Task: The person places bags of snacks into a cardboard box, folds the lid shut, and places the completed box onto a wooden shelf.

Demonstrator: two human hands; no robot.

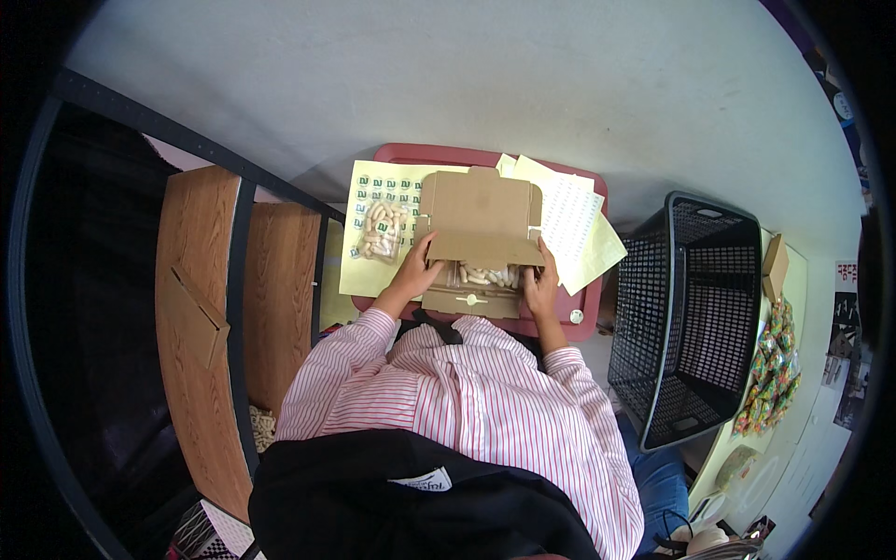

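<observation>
A brown cardboard box (481, 203) lies in front of me with its large flap raised toward the wall. Inside it, clear packaging with pale, elongated pieces (489, 275) shows below the folded edge. My left hand (413, 273) grips the box's left side, with the thumb near the folded edge. On the opposite side my right hand (541, 283) grips the box, its lower fingers partly hidden by the side wall. Left of the box, a clear bag of similar pale pieces (381, 231) rests on a yellow sheet of round stickers (359, 271).
Beneath everything is a red plastic surface with a raised rim (401, 149). More yellow sheets (597, 247) lie at its right. A black mesh crate (686, 322) stands farther right, beside colourful wrapped packets (773, 369). Wooden shelves (201, 308) hold a flat cardboard piece (194, 315) at left.
</observation>
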